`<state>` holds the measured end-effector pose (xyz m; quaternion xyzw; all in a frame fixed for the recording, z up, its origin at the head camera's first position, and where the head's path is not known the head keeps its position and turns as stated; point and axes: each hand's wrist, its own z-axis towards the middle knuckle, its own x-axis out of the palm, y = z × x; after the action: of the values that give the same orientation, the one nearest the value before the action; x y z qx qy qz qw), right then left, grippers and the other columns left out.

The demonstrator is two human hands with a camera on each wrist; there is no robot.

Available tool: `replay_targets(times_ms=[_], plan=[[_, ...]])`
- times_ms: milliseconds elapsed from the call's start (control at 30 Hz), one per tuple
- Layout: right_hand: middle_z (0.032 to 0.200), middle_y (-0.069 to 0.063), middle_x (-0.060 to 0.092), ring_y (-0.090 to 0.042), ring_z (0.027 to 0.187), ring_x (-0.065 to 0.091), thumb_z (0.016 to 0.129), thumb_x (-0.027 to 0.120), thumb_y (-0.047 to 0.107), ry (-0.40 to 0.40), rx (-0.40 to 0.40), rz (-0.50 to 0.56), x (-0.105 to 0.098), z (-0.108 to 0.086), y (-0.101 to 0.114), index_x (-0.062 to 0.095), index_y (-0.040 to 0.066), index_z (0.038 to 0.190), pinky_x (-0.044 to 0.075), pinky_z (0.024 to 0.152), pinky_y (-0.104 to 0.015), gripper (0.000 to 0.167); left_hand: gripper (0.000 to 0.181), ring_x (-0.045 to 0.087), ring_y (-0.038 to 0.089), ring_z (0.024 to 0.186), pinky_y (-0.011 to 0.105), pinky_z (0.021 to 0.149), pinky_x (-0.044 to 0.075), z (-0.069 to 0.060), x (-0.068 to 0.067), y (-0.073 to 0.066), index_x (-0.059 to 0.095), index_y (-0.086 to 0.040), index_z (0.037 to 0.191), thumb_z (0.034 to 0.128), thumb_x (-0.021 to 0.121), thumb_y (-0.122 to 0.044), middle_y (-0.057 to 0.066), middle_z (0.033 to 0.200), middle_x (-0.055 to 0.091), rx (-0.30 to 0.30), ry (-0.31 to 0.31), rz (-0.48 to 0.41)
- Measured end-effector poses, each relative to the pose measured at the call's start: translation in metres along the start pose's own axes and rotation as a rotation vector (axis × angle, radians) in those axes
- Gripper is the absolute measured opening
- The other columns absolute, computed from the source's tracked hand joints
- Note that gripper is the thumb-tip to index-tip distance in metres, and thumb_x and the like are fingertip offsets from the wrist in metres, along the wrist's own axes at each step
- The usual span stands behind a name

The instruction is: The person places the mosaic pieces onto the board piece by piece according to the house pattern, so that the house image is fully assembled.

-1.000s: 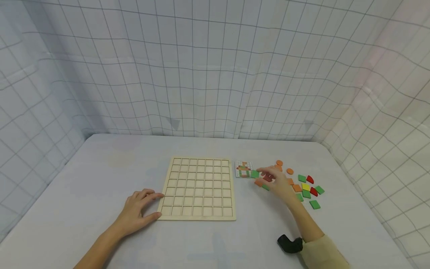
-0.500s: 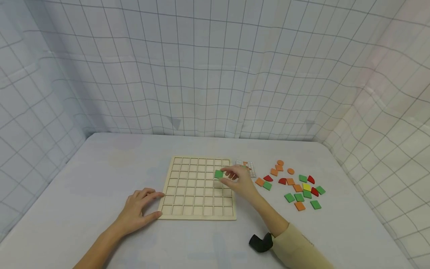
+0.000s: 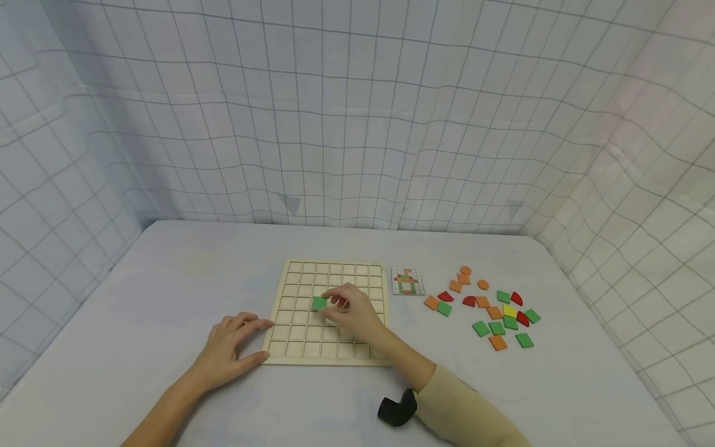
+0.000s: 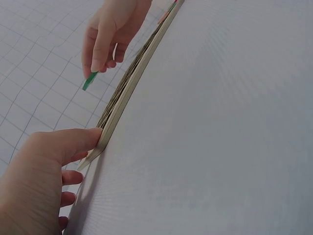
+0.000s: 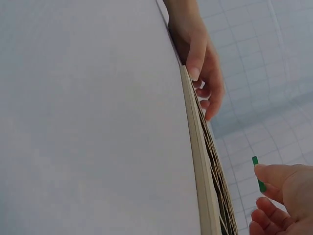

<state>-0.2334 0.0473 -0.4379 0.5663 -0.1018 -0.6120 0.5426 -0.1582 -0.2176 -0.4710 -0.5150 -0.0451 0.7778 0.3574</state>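
A wooden grid board (image 3: 327, 362) lies on the table with its squares bare. The right hand (image 3: 354, 315) pinches a green square tile (image 3: 319, 303) between thumb and forefinger, above the board's middle. Both wrist views show that tile raised off the board, in the left wrist view (image 4: 90, 81) and in the right wrist view (image 5: 259, 174). With relaxed fingers, the left hand (image 3: 227, 351) rests its thumb and forefinger against the board's left edge, near the front left corner.
A small pattern card (image 3: 408, 280) lies right of the board. Farther right are scattered green, orange, red and yellow pieces, among them a yellow square (image 3: 509, 311) and an orange disc (image 3: 483, 284). A black curved object (image 3: 398, 408) is at the right wrist. Gridded cloth surrounds the table.
The right hand has moved left from beside the card to over the board, carrying the green tile. The card and nearby pieces are uncovered. The left hand has stayed at the board's edge.
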Motion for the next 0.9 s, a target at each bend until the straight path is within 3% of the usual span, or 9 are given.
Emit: replay_targets(times_ms=[233,400,567,900], plan=[[0.087,-0.005,0.056,-0.01,0.074,0.049,0.079,0.071,0.016,0.049,0.031,-0.005,0.022,0.005,0.005,0.066,0.005,0.102,0.042,0.067,-0.018,0.026,0.045,0.044,0.02,0.091,0.041,0.072,0.029,0.0,0.0,0.0,0.061,-0.017,0.112,0.0706,0.075,-0.029,-0.001,0.106,0.052,-0.001,0.0,0.002],[0.084,-0.003,0.055,-0.008,0.073,0.046,0.079,0.071,0.018,0.054,-0.022,-0.062,0.033,0.007,0.004,0.067,0.006,0.1,0.039,0.065,-0.015,0.024,0.045,0.044,0.02,0.091,0.041,0.072,0.029,0.001,0.0,0.0,0.062,-0.017,0.112,0.0709,0.075,-0.03,-0.001,0.106,0.052,-0.001,0.002,0.003],[0.087,0.0,0.055,-0.006,0.077,0.045,0.08,0.071,0.02,0.065,-0.022,-0.111,0.037,0.006,0.003,0.067,0.007,0.101,0.038,0.068,-0.016,0.025,0.045,0.045,0.02,0.091,0.041,0.072,0.03,0.001,-0.001,-0.001,0.062,-0.016,0.112,0.0708,0.075,-0.03,0.0,0.105,0.053,0.002,0.002,0.007],[0.088,-0.002,0.056,-0.009,0.079,0.047,0.079,0.072,0.019,0.05,-0.011,-0.098,0.038,0.005,0.003,0.067,0.006,0.101,0.038,0.069,-0.017,0.026,0.045,0.045,0.021,0.092,0.042,0.072,0.03,0.001,0.0,-0.001,0.062,-0.016,0.112,0.0706,0.075,-0.03,0.0,0.105,0.053,-0.001,0.006,0.015]])
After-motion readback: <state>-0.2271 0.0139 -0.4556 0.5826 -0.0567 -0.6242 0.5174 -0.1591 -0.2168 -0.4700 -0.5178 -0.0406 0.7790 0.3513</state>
